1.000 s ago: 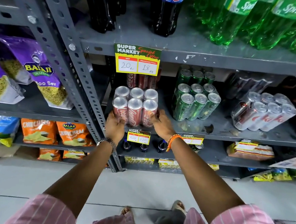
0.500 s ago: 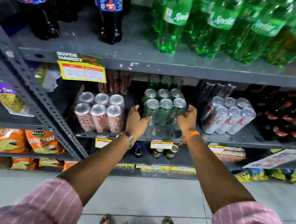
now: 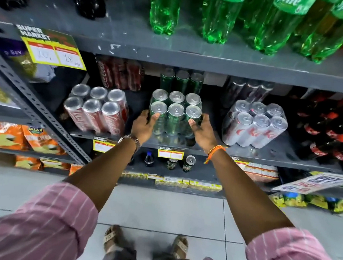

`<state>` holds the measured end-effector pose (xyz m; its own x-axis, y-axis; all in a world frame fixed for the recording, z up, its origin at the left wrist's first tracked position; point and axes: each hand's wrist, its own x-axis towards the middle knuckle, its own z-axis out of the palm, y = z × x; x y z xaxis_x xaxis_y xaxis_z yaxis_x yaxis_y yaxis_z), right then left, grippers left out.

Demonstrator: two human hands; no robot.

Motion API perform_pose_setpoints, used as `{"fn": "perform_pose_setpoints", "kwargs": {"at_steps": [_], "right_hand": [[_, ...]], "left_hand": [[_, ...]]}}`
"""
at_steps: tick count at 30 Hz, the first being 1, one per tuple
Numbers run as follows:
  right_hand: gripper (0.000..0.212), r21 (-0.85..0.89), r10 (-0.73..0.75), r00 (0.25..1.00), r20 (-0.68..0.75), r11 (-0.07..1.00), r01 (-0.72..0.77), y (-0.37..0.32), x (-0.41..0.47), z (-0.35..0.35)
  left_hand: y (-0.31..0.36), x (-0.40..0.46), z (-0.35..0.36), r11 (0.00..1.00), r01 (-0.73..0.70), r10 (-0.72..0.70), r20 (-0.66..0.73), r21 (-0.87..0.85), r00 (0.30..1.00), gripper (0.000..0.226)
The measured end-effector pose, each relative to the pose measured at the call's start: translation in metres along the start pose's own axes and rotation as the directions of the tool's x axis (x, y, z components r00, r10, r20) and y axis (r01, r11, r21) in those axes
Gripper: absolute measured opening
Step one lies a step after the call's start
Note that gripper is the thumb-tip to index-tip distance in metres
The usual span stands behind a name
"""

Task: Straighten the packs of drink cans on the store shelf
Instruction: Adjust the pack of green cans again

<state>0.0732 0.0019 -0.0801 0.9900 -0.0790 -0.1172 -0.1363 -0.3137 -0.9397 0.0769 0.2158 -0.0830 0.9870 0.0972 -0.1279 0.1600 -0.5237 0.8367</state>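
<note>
Middle shelf (image 3: pixel 268 158), read from 9 o'clock across to 3 o'clock. Red can pack (image 3: pixel 97 110): six cans in shrink wrap, tops leaning toward the camera, standing apart from the next pack. Left hand (image 3: pixel 143 125): fingers wrapped on the left side of the green can pack (image 3: pixel 175 113), thumb on the front can; a watch (image 3: pixel 131 139) is on the wrist. Green pack sits at the shelf centre, near the front edge, with three more green cans at 12 o'clock behind it. Right hand (image 3: pixel 203 130): clasped on the pack's right side, thumb forward; orange thread band (image 3: pixel 214 151) on the wrist. Silver can pack (image 3: pixel 254 125) at 3 o'clock, tilted, untouched.
</note>
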Motion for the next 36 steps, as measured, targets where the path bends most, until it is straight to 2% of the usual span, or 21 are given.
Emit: {"fn": "perform_pose_setpoints", "kwargs": {"at_steps": [8,16,26,36], "right_hand": [[0.040,-0.053,-0.022,0.998,-0.062,0.998,0.018,0.006,-0.024,0.000],[0.039,-0.049,0.005,0.999,-0.046,0.999,-0.007,0.001,-0.028,-0.001],[0.040,-0.042,-0.024,0.995,-0.093,0.999,0.020,0.004,-0.038,0.003],[0.040,-0.030,-0.024,0.990,-0.141,0.999,0.020,0.001,-0.045,0.009]], "left_hand": [[-0.006,-0.017,0.005,1.000,0.013,-0.013,-0.009,-0.026,1.000,0.064],[-0.007,-0.016,0.001,1.000,-0.001,0.001,-0.011,-0.013,1.000,0.064],[-0.012,-0.022,0.003,0.997,-0.007,0.002,-0.062,-0.074,0.998,0.048],[-0.011,-0.028,-0.004,0.996,-0.020,0.016,-0.043,-0.085,0.999,0.053]]}}
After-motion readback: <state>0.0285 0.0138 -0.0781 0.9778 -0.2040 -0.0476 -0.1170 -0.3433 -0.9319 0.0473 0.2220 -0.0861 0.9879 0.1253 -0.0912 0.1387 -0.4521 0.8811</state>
